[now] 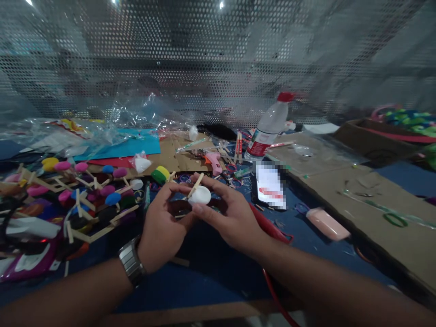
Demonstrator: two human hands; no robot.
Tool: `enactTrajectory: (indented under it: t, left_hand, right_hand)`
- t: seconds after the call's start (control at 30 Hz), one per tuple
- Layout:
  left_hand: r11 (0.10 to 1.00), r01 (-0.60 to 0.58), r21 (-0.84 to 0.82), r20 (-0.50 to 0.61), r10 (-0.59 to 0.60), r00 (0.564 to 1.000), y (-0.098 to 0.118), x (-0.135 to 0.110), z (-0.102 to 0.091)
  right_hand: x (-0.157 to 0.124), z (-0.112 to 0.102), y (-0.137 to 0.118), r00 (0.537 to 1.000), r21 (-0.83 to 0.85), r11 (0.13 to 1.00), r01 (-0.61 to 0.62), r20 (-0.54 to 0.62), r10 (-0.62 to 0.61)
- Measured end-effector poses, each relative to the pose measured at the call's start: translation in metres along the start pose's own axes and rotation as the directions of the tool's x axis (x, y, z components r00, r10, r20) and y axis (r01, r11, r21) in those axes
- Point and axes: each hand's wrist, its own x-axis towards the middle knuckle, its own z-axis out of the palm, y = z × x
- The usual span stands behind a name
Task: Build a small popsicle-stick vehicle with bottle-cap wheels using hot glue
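A small white rounded piece [201, 195] with a flat wooden stick [196, 183] across its top left is held in front of me, over the blue table. My left hand [161, 222], with a metal watch on its wrist, grips it from the left, fingers curled. From the other side my right hand [235, 215] pinches it, the thumb on its lower front. Fingers hide its underside. Just beyond my hands lie a yellow, green and black round piece [160, 175] and a pink glue gun [214, 162].
Left of my hands is a heap of coloured rounded pieces [112, 199] with wooden sticks. A bottle with a red cap [267, 129], a phone [270, 186] and a pink object [327, 223] stand or lie to the right. Cardboard [381, 209] covers the right side; a red cable [269, 225] runs beside my right arm.
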Motion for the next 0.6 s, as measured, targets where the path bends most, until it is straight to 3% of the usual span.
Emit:
enactTrajectory:
  t: [0.23,0.6]
  left_hand:
    - [0.996,-0.033,0.087,-0.050,0.037,0.998,-0.0027,0.0006,0.0027]
    - [0.983,-0.052,0.178,0.003,0.053,0.999,-0.0048,-0.0011,0.0016]
  right_hand:
    - [0.0030,0.0027,-0.0011,0.991,-0.150,0.981,0.127,-0.017,-0.131]
    - [0.0060,0.0005,-0.0007,0.977,-0.251,0.947,0.202,-0.008,-0.211]
